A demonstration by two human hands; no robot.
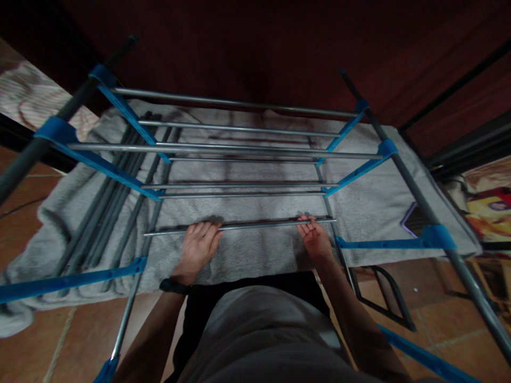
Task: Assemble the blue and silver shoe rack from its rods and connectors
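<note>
A thin grey metal rod (259,226) lies crosswise in front of me, above the grey blanket (255,255). My left hand (200,244) is wrapped around it left of its middle, knuckles up. Near its right end my right hand (315,239) holds it with the palm turned upward and fingers bent round it. Around my hands stands a rack frame of grey tubes and blue plastic brackets. A left blue bracket (72,279) and a right blue bracket (391,243) flank the rod, both apart from it. Beyond it, several crossbars (239,150) span between further brackets.
Several loose grey tubes (107,213) lie side by side on the blanket at left. Upright tubes (419,194) rise at both sides. A dark red surface (255,53) closes off the back. A black metal frame (383,298) is at lower right, over tiled floor (435,319).
</note>
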